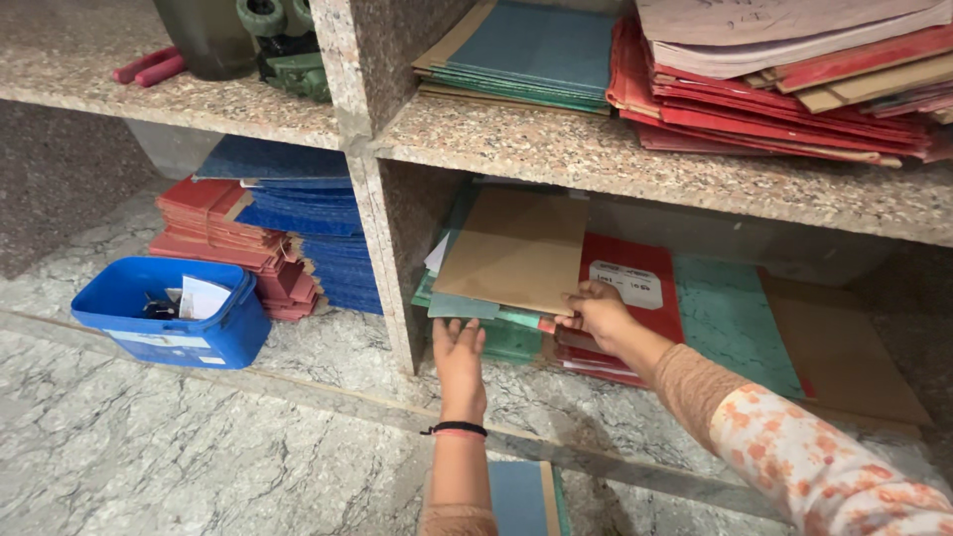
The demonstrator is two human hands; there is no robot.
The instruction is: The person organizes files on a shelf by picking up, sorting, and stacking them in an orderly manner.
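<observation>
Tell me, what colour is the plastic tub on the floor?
The tub is bright blue, seen clearly in the head view, left of the shelves.

A flat brown cardboard folder (514, 250) lies tilted atop a green-and-teal folder stack (496, 333) in the lower shelf.

Obscured and cut-off items, lower shelf

Left hand (459, 349) fingertips hidden under brown folder (514, 248); bin (169, 333) contents too small to identify; blue book (523, 496) cut by bottom edge; red stack (794, 89) cut at right.
</observation>
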